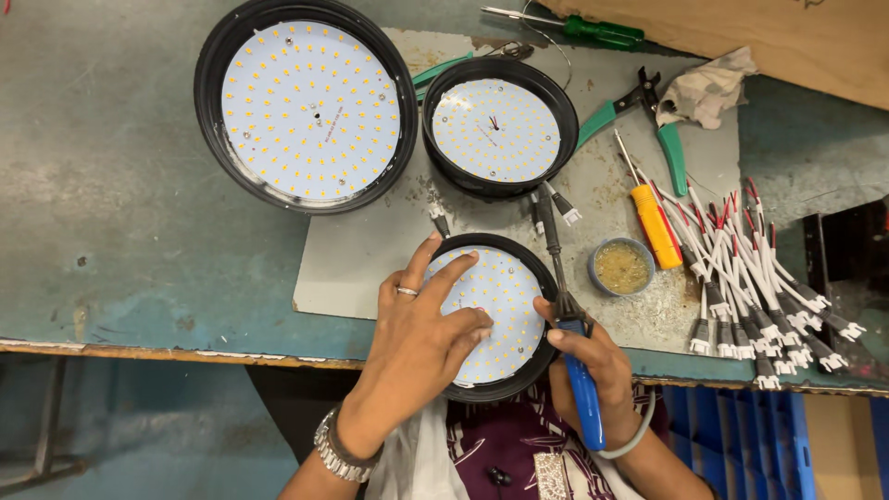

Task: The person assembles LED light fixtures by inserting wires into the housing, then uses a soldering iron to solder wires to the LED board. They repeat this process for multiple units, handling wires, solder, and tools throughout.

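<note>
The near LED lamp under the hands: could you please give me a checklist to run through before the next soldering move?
1. Left hand steadying the near LED lamp: ok, fingers spread on its board.
2. Right hand gripping the soldering iron: ok.
3. Iron tip position: cannot tell, lost among the wires at the far rim.
4. Flux tin open, beside the lamp: ok.
5. Spare wire leads piled at right: ok.

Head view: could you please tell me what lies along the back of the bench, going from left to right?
Large black lamp housing with LED board → smaller black lamp housing with LED board → green-handled pliers → crumpled rag.
</note>
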The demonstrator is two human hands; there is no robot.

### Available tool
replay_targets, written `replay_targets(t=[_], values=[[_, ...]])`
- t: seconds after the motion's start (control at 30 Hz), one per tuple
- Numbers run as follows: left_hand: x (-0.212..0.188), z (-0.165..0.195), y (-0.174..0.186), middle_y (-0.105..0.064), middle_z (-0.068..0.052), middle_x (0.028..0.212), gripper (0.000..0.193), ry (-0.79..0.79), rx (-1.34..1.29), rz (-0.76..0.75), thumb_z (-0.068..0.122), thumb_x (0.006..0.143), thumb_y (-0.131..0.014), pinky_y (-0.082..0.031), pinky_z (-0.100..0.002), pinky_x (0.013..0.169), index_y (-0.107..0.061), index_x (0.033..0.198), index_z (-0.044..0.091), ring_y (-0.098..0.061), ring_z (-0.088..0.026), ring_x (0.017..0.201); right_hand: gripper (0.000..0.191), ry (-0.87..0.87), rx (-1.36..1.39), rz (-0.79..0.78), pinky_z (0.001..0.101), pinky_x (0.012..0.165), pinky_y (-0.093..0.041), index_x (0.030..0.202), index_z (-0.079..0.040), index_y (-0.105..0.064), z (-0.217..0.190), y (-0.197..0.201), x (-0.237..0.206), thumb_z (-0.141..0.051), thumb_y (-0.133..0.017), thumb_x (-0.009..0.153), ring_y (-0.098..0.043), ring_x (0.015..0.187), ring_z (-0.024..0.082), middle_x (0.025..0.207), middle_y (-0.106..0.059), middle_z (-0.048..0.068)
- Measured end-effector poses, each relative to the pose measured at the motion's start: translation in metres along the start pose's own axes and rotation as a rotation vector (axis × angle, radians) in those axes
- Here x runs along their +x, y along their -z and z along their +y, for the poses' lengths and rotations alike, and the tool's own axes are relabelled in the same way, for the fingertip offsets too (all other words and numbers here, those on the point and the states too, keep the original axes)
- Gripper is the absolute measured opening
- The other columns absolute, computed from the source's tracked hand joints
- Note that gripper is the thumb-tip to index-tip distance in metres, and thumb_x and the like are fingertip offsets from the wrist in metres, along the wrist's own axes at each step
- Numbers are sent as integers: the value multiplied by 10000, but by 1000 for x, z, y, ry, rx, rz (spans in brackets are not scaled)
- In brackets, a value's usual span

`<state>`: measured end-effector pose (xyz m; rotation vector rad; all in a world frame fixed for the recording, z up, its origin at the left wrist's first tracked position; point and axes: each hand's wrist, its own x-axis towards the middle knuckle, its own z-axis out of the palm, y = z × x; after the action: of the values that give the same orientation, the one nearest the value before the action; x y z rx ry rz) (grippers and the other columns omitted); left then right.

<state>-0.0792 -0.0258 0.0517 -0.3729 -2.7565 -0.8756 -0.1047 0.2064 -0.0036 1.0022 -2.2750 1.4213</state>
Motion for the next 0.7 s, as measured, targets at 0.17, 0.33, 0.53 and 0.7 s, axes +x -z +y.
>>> replay_targets(t=[0.17,0.33,0.53,0.7], values=[[5,-2,-1,-544,-110,1447,112,-36,38,-19,268,840,-759,-354,-585,990,-786,923,198,-321,-417,1452,484,43,-34,6,380,932,-579,1229,-113,-476,1,2,1,163,-545,837,-708,1171,392,1315,-669,246],[-1,-12,3,-517,-148,1456,192,-90,-5,-37,277,866,-742,-407,-590,999,-776,1012,157,-325,-463,1450,482,55,-26,-3,402,975,-581,1235,-111,-476,0,3,4,170,-541,848,-689,1219,422,1304,-672,241],[-8,-20,1,-557,-144,1462,156,-175,55,19,213,919,-721,-414,-596,1090,-779,1011,103,-336,-474,1496,490,45,-29,-11,406,978,-576,1234,-109,-472,0,3,5,171,-540,837,-683,1225,433,1303,-676,239],[-4,-12,-1,-626,-61,1344,120,-79,-21,59,240,849,-766,-372,-624,1061,-805,928,160,-375,-447,1455,480,21,-5,1,391,993,-566,1229,-116,-476,0,4,-1,158,-551,842,-687,1231,403,1316,-675,230]])
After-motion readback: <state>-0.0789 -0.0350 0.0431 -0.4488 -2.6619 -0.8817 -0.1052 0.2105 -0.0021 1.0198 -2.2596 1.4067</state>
